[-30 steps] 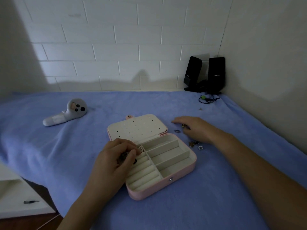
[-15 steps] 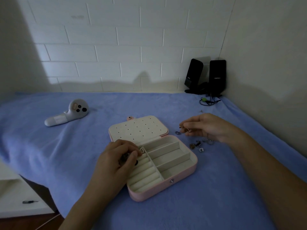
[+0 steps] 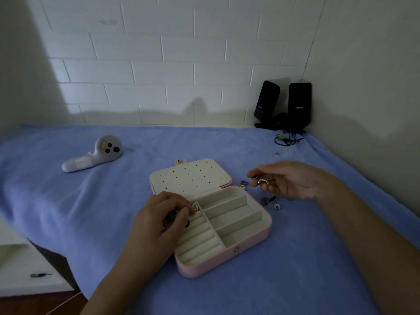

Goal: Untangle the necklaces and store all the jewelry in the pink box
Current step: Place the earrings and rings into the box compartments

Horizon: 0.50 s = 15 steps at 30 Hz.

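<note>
The pink box (image 3: 227, 262) lies open on the blue blanket, its cream lid (image 3: 191, 176) folded back. My left hand (image 3: 163, 221) hovers over the ring rolls at the box's left side and grips small dark jewelry pieces; a ring (image 3: 196, 206) sits in the top roll by its fingertips. Right of the lid, my right hand (image 3: 288, 180) is raised palm up and pinches a rose-gold ring (image 3: 263, 181). Several loose pieces lie on the blanket: a bluish ring (image 3: 243, 183), a brown piece (image 3: 264, 201) and a clear stone (image 3: 276, 206).
A white handheld controller (image 3: 93, 155) lies at the left on the blanket. Two black speakers (image 3: 284, 105) stand in the back right corner with a cable (image 3: 286, 139) in front. A white drawer unit (image 3: 29, 269) stands below the bed's left edge.
My right hand has lifted off the blanket with a rose-gold ring and turned palm up. My left hand has stayed over the ring rolls.
</note>
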{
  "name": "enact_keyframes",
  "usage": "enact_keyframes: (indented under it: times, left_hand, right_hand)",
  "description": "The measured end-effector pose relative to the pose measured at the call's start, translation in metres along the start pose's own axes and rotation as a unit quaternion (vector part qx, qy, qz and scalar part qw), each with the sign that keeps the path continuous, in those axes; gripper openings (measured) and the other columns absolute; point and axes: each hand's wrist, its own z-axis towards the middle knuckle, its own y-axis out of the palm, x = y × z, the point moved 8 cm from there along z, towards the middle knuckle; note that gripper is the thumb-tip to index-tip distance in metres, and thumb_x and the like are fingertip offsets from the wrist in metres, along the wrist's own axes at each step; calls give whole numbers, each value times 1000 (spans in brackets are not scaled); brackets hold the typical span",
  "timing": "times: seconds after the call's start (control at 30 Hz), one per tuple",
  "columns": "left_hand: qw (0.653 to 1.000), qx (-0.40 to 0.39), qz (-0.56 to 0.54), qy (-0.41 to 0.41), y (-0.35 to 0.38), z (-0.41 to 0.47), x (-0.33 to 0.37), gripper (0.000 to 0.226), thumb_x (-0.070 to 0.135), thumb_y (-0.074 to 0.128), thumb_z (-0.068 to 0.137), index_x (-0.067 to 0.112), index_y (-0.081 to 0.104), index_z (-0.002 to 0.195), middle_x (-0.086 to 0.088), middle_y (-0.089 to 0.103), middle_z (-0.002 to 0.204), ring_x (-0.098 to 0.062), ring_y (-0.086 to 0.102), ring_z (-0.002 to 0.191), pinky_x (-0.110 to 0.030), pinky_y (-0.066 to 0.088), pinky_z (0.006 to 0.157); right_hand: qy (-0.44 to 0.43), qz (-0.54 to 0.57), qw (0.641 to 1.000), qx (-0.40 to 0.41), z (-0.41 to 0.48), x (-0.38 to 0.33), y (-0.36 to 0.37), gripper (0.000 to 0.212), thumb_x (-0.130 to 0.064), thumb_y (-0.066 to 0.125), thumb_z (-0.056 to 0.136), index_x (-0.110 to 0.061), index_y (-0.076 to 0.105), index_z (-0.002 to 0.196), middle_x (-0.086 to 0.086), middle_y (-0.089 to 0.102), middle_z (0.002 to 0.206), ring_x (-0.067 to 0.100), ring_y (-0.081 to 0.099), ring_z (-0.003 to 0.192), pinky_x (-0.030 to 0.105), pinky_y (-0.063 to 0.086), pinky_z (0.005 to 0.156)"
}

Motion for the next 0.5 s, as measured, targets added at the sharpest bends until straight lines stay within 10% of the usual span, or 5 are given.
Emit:
enact_keyframes:
  times: [0.3, 0.5]
  left_hand:
    - [1000, 1, 6, -2, 0, 0, 1, 25, 43, 46, 81, 33, 67, 76, 19, 63, 94, -9, 56, 92, -16, 43, 74]
    - [1000, -1, 8, 2, 1, 0, 0, 24, 43, 46, 81, 33, 67, 76, 20, 63, 94, -8, 56, 92, -19, 43, 75]
  right_hand:
    - [-62, -114, 986, -103, -12, -12, 11, 42, -25, 91, 50, -13, 78, 88, 9, 74, 89, 11, 68, 69, 18, 55, 65]
    - [-121, -164, 976, -82, -17, -25, 18, 22, -15, 73, 59, -18, 79, 80, 7, 75, 84, 10, 68, 67, 16, 52, 60]
